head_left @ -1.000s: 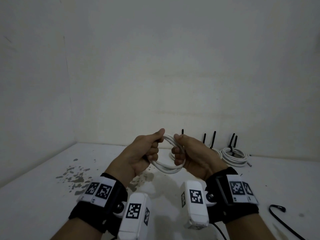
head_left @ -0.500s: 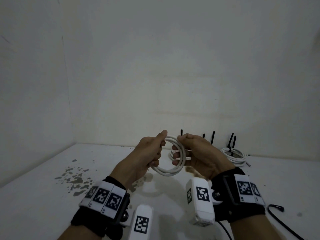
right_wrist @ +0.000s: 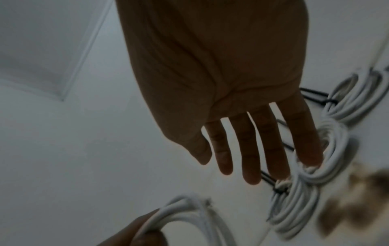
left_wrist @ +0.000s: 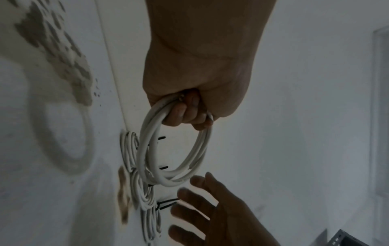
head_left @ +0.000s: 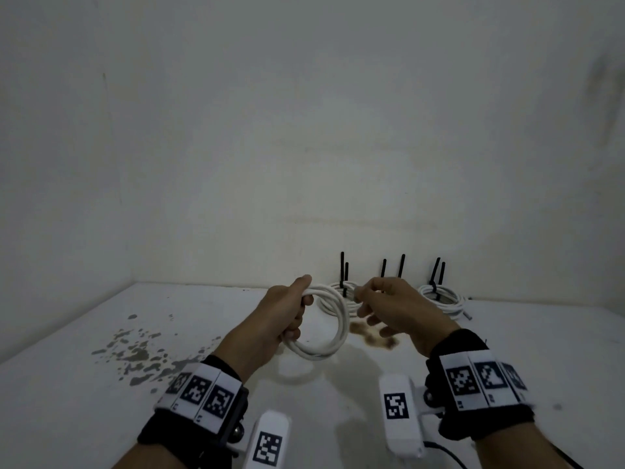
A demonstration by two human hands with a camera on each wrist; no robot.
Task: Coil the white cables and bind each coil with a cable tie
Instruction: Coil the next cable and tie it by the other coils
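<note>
1. Since a moment ago, our right hand (head_left: 394,309) is letting go of the round coil of white cable (head_left: 324,328), fingers spreading, holding nothing.
2. Our left hand (head_left: 284,316) is gripping that coil alone, above the white surface (head_left: 84,401).
3. Tied white coils with black cable ties (head_left: 439,296) are lying by the wall.

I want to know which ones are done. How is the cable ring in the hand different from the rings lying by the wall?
The held coil hangs in the air, gripped by the left hand; the coils by the wall lie on the table. The held coil has no tie on it; those by the wall have black cable ties sticking up. Both are white cable wound into round loops.
</note>
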